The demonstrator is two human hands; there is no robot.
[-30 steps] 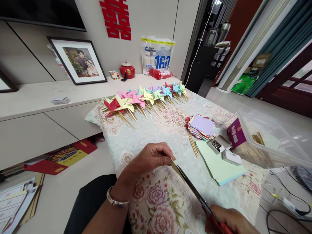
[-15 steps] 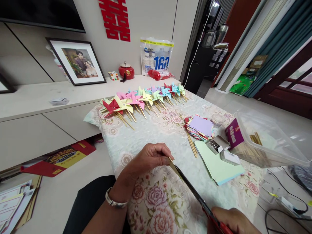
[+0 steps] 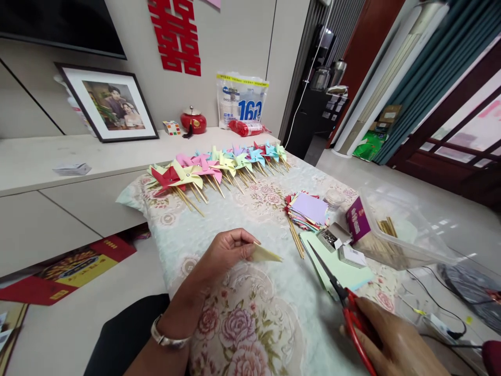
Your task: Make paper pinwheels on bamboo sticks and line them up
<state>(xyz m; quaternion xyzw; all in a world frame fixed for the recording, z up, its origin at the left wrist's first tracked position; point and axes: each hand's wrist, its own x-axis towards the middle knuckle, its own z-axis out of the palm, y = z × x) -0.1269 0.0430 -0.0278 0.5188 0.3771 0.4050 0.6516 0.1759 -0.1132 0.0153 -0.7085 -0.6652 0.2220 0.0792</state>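
Bright, even daylight comes from the windows [image 3: 465,136] at right. Shadows are soft. Edges bend with wide-angle distortion; focus is sharp.

Pale yellow folded paper triangle [image 3: 266,254] held above the floral cloth, point aimed right, red-handled scissors [image 3: 344,305] well apart, blades closed, tips pointing up-left

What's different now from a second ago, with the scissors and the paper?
The scissors have come off the folded paper and swung away to the right in the right hand; a second ago the blades were at its edge. The left hand still pinches the paper, now tilted flatter. The pinwheels, paper stack and clear box lie as before; only the camera has turned.
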